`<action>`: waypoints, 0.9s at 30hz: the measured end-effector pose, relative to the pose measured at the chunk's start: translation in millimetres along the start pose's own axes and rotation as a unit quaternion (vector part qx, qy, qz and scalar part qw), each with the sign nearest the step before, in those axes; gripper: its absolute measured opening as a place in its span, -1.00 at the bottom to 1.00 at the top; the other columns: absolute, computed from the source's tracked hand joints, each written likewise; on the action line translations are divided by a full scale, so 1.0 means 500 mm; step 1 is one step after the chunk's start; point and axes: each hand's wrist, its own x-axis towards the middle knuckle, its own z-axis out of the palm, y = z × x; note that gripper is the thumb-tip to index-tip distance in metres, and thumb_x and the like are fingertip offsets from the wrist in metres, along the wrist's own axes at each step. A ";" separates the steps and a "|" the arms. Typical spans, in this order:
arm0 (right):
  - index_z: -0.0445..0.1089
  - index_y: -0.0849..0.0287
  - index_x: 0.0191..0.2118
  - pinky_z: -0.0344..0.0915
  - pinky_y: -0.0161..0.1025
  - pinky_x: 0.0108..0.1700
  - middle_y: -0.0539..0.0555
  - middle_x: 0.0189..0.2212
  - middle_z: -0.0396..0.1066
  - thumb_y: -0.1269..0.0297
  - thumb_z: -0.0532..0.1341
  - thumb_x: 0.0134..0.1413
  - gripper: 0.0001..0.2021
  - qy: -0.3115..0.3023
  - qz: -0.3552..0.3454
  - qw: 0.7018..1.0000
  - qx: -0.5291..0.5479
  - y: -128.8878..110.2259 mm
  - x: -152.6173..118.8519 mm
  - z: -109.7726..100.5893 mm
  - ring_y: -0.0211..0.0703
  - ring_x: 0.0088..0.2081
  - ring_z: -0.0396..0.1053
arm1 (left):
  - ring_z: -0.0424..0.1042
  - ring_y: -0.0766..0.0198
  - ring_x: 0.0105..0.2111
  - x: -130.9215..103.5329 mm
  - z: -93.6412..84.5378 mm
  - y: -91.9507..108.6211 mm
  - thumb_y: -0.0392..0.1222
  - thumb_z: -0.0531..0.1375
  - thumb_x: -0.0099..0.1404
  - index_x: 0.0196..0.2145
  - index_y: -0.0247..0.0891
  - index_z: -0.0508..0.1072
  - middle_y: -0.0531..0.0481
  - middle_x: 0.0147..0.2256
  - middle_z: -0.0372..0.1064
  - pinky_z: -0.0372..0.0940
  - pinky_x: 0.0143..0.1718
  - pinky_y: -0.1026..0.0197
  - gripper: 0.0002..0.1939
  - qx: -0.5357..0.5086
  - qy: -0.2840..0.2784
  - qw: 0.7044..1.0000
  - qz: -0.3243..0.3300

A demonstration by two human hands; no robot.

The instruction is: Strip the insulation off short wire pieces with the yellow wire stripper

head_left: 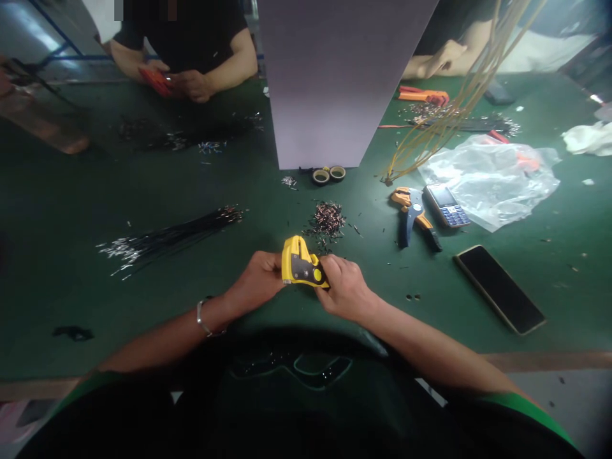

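Observation:
A yellow and black hand tool (301, 264) is held over the green table, its jaw end pointing up and to the left. My right hand (347, 287) is wrapped round its handles. My left hand (255, 280) is closed beside the left edge of the tool's head; what its fingers pinch is too small to make out. Just beyond the tool lies a pile of small dark and copper-coloured clippings (327, 218). A bundle of black wires (176, 236) with pale ends rests on the table to the left.
Two tape rolls (321, 176) sit by a grey upright panel (335, 83). At right are a blue and orange tool (412, 213), a keypad phone (447, 206), a smartphone (500, 290), a plastic bag (497, 178) and hanging yellow wires (444, 127). Across the table, a person holds a red tool (157, 81).

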 end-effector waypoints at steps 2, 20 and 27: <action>0.17 0.18 -0.30 0.16 -0.18 -0.43 0.13 -0.47 0.32 0.40 0.06 -0.09 -0.85 -0.004 0.000 1.000 -0.007 0.002 -0.002 0.001 -0.05 -0.47 0.25 | 0.22 0.44 -0.59 0.000 0.000 -0.002 -0.35 0.22 -0.07 -0.65 -0.32 0.43 0.15 -0.70 0.23 0.21 -0.53 0.37 -0.93 0.003 0.004 1.000 -0.003; 0.19 0.14 -0.45 0.13 -0.30 -0.48 -0.05 -0.63 0.23 0.30 0.12 -0.09 -0.93 -0.020 0.186 0.964 0.187 0.009 0.009 0.011 -0.28 -0.59 0.17 | 0.24 0.41 -0.60 0.014 -0.005 -0.014 -0.19 0.19 0.17 -0.44 -0.28 0.56 0.13 -0.72 0.22 0.13 -0.59 0.37 -0.84 0.091 0.026 0.995 0.013; 0.26 0.18 -0.40 0.13 -0.37 -0.65 -0.15 -0.71 0.19 0.23 0.21 -0.08 -0.85 -0.089 0.316 0.839 0.433 -0.004 0.020 -0.006 -0.35 -0.73 0.18 | 0.29 0.42 -0.57 0.019 -0.010 -0.018 -0.16 0.22 0.16 -0.34 -0.29 0.59 0.01 -0.54 0.47 0.16 -0.57 0.34 -0.81 0.090 0.062 0.994 0.016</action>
